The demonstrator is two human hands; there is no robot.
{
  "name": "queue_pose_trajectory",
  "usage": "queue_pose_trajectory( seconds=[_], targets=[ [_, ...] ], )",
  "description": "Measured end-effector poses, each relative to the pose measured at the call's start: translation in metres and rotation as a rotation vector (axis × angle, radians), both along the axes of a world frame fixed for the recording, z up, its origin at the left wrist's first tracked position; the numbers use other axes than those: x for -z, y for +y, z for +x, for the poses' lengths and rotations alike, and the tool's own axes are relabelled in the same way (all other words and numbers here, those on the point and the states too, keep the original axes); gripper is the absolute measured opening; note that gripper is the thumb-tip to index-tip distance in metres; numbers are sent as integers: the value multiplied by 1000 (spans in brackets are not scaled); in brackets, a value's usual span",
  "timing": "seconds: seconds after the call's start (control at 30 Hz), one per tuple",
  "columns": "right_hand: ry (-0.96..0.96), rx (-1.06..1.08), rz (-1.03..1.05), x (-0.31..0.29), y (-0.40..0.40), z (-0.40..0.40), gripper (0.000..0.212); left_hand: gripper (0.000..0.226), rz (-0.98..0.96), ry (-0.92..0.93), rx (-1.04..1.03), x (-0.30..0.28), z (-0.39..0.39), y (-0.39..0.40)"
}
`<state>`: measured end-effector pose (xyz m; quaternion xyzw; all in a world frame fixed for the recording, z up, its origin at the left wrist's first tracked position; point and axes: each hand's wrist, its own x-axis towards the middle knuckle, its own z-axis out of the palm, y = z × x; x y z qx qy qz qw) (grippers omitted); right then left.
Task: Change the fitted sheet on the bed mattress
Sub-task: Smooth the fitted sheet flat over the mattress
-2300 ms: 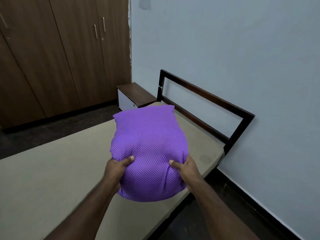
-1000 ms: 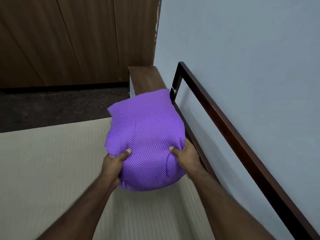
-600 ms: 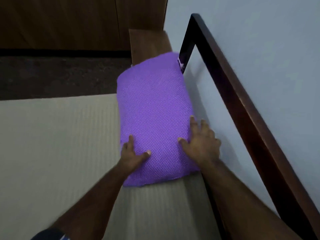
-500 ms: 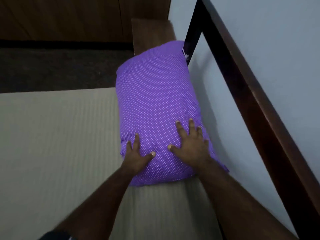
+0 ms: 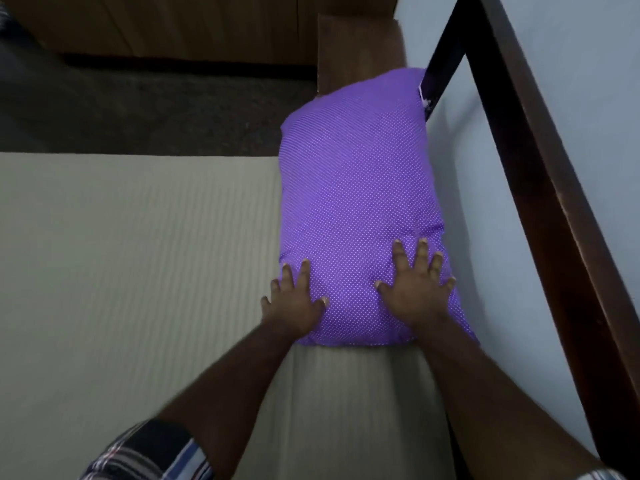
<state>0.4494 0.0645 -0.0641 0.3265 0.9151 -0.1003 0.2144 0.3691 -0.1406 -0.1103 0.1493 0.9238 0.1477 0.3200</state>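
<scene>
The purple pillow [image 5: 360,202] is pressed flat by the spread left hand [image 5: 294,306] and right hand [image 5: 415,292] — beneath them the sheet [image 5: 138,271] appears fitted, the task judged nearly done.

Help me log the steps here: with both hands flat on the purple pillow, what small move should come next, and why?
Probably lift both hands off. The purple pillow already lies flat on the beige sheet beside the headboard, and the left hand and right hand only press on its near end with straight fingers, gripping nothing. It looks placed, so letting go seems the natural move.
</scene>
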Motion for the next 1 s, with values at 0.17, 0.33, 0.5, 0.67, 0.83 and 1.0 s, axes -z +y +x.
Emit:
queue_pose_trajectory(
  seconds=[0.17,0.33,0.5,0.67,0.83,1.0],
  targets=[
    [91,-45,-6,-54,-78,15,89,85,-23,179,-29,-65,26,-60],
    [164,-170,-119,-108,-187,29,87,83,-41,333,-80,-125,51,-157],
    [309,-362,-160,-161,-309,26,85,79,-16,443,-167,-187,59,-266],
    [380,-554,-182,-205,-446,22,83,77,-15,549,-311,-231,86,-412],
    [390,-635,-278,-225,-616,56,85,74,-45,570,-459,-252,143,-591],
    [458,-819,-319,-250,-784,82,86,73,-111,640,-573,-277,194,-749]
  ],
)
